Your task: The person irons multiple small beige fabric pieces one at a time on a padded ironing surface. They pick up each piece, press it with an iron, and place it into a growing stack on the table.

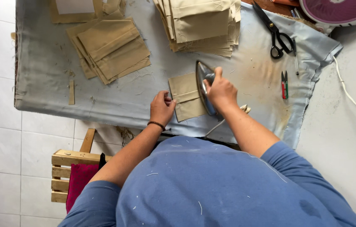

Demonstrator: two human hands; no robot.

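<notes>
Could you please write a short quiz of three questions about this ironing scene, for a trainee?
1. True or false: the right hand holds the iron on the khaki piece.
2. What does the left hand do? A) grips the scissors B) rests at the left edge of the piece C) lifts a stack
3. What small red and green tool lies on the cloth to the right of the iron?

Key:
1. True.
2. B. The fingers press at the edge of the piece; the scissors lie untouched at the far right.
3. The snips.
</notes>
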